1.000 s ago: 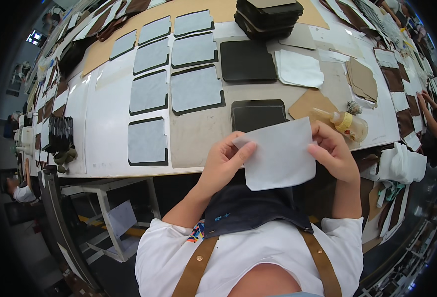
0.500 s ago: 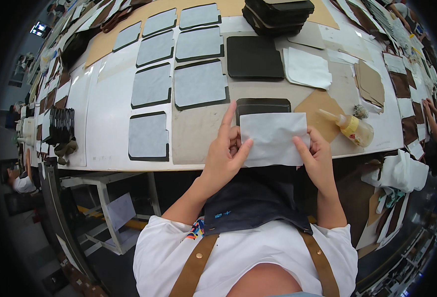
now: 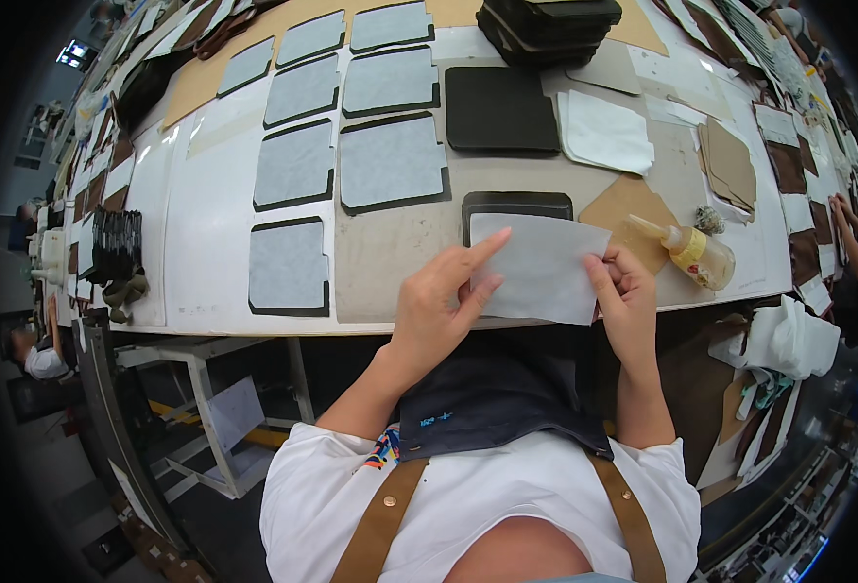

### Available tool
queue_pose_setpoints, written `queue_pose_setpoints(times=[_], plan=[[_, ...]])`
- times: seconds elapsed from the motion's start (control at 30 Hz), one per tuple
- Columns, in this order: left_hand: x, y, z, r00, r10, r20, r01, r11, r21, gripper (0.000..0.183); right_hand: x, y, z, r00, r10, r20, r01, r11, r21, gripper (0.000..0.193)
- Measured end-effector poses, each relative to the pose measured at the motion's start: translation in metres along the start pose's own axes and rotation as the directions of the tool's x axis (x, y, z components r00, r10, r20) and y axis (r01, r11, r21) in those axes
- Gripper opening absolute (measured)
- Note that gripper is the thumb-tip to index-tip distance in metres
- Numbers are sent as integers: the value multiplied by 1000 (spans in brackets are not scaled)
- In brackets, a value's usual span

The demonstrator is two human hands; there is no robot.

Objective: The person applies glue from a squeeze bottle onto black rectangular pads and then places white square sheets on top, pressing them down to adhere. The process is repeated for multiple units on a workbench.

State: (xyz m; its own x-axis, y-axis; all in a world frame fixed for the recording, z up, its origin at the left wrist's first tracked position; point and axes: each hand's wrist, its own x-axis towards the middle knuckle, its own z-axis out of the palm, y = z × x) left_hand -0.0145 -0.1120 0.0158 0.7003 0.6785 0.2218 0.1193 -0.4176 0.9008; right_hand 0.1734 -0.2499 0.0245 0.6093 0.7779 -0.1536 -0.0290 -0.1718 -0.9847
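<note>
Between my hands is a thin, pale white sheet (image 3: pixel 544 270), held over the table's front edge. My right hand (image 3: pixel 627 297) pinches its right edge between thumb and fingers. At the left edge, my left hand (image 3: pixel 437 293) grips the sheet with the thumb, its index finger lying along the upper left corner. Just behind the sheet, and partly covered by it, lies a dark panel with rounded corners (image 3: pixel 516 202). A larger black panel (image 3: pixel 501 110) rests farther back, beside a stack of white sheets (image 3: pixel 606 133).
Several black pieces with pale sheets (image 3: pixel 393 161) lie in rows at left. A glue bottle (image 3: pixel 701 260) lies on its side by a tan card (image 3: pixel 623 219) at right. Dark pieces are piled (image 3: pixel 546 29) at the back. Brown cards (image 3: pixel 727 163) sit far right.
The sheet has tilted, its right side now lower and its surface flatter. My left index finger has come down from pointing up onto the sheet's upper left corner.
</note>
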Motion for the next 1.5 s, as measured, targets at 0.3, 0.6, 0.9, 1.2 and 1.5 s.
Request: queue_pose_setpoints(times=[0.3, 0.6, 0.9, 1.2, 1.5], plan=[[-3, -11, 5, 998, -58, -3, 58, 987, 150, 34, 11, 11, -3, 998, -46, -47, 39, 988, -149, 13], [6, -20, 2, 994, -83, -67, 97, 961, 259, 30, 27, 11, 9, 978, -199, -61, 162, 912, -376, 14], [6, -22, 2, 994, -89, -69, 105, 958, 268, 30, 30, 13, 10, 974, -221, -49, 174, 871, -460, 15], [6, -23, 3, 994, -103, -48, 112, 946, 305, 30, 29, 13, 9, 970, -238, -50, 183, 849, -496, 16], [5, -27, 6, 992, -105, -69, 119, 958, 262, 33, 24, 6, 13, 912, -409, 25, 303, 631, -714, 27]])
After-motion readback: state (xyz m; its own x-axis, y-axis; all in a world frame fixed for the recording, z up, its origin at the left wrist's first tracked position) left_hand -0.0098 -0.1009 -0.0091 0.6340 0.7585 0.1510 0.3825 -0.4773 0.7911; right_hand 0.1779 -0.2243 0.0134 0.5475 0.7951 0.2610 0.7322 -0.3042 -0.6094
